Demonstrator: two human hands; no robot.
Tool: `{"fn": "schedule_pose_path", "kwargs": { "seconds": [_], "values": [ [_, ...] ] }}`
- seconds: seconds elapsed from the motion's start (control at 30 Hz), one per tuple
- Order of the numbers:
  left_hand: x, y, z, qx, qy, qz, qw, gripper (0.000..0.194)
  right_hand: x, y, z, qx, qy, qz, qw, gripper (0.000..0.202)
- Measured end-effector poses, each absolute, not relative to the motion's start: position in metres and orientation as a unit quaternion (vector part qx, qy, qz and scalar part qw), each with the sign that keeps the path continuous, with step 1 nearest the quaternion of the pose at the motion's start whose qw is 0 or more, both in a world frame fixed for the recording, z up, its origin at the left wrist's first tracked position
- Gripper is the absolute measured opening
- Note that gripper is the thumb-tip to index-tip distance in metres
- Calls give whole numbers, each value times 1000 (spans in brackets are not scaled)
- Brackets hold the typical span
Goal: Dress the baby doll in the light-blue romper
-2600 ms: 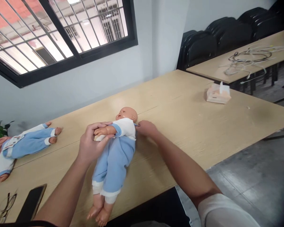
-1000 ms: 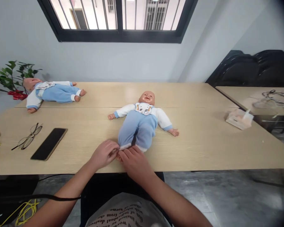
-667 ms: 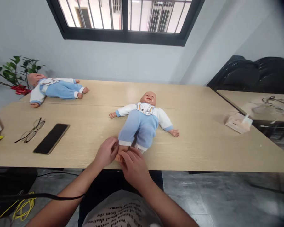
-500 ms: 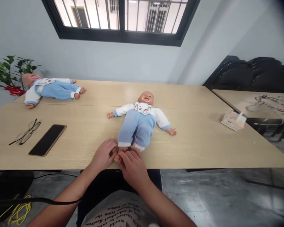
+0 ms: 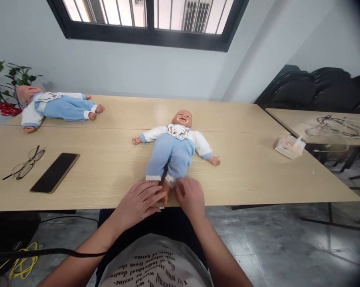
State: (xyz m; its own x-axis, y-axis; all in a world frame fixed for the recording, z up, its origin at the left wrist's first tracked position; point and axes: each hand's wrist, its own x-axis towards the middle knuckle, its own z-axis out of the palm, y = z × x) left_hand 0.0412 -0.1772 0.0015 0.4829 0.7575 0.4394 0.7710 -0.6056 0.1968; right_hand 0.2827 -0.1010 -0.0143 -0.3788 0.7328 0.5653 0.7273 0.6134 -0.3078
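A baby doll (image 5: 171, 153) in light-blue trousers and a white-sleeved top lies on its back, its feet toward me at the table's front edge. My left hand (image 5: 139, 201) rests across the doll's foot on the left and hides it. Its fingers are stretched out, the tips at the other foot (image 5: 165, 195), the thumb apart below. On the other side, my right hand (image 5: 192, 197) has its fingers curled and closed at the white trouser cuff (image 5: 170, 180); the exact grip is partly hidden. Both arms of the doll are spread out.
A second, similar doll (image 5: 63, 107) lies at the back left near a plant (image 5: 3, 81). Glasses (image 5: 26, 165) and a phone (image 5: 54, 172) are on the left. A tissue box (image 5: 290, 146) stands on the right. Cables (image 5: 337, 125) lie on another table.
My right hand has moved right, from the left foot to the outer side of the other ankle. My left hand has come over the left foot. The view has shifted slightly.
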Motion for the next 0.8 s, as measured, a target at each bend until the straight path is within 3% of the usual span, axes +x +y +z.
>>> {"fn": "schedule_pose_path", "kwargs": {
  "seconds": [0.27,0.43,0.63,0.8],
  "values": [
    [62,-165,-15,-831,-439,-342,5,17,268,-121,-14,-379,-871,53,307,19],
    [57,-169,-29,-818,-406,-406,-20,24,274,-128,-19,-427,-826,51,363,11],
    [53,-172,-40,-785,-417,-452,-75,26,274,-120,-22,-469,-817,-25,334,13],
    [52,-172,-41,-768,-443,-450,-104,21,269,-125,-26,-444,-828,-1,343,16]
  ]
}}
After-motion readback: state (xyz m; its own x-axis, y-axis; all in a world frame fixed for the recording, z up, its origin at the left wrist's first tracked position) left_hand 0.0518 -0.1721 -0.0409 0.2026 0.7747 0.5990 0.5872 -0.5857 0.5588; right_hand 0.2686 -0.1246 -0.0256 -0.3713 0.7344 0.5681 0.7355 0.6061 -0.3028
